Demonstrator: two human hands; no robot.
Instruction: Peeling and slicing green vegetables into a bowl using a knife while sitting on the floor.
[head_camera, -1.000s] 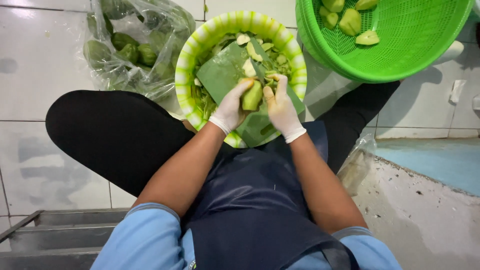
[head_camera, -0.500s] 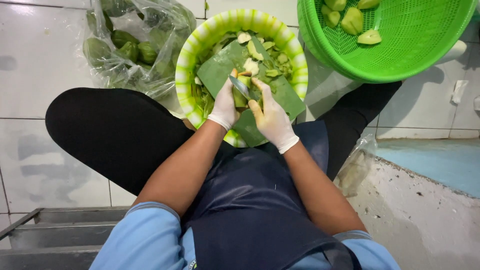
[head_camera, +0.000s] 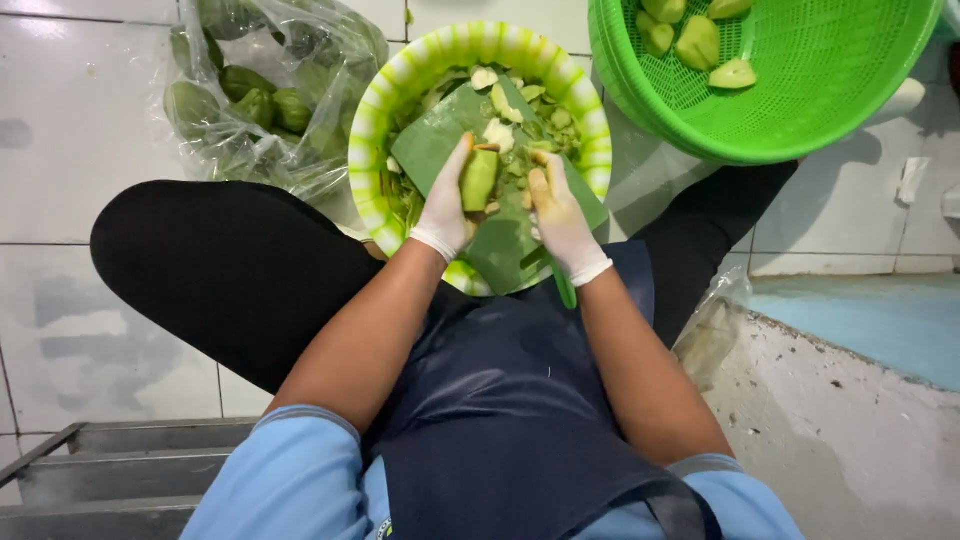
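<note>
The right hand (head_camera: 562, 215) has drawn back from the green fruit (head_camera: 479, 178), now in the left hand (head_camera: 447, 205) alone

Can't see much of the knife (head_camera: 563, 290): only a green bit pokes out below the right hand (head_camera: 560, 215), the blade is hidden behind the glove. The left hand (head_camera: 447, 205) wraps the green fruit (head_camera: 479, 180), so its far side and the fingers behind it don't show. The big green basket (head_camera: 790, 110) is cut off by the top and right edges, and the pieces in it run out of frame. The plastic bag (head_camera: 265, 95) is cropped at the top too, and its glare blurs the fruit inside. The striped bowl (head_camera: 372, 130) has its near rim hidden behind wrists and the green board (head_camera: 500, 245).
</note>
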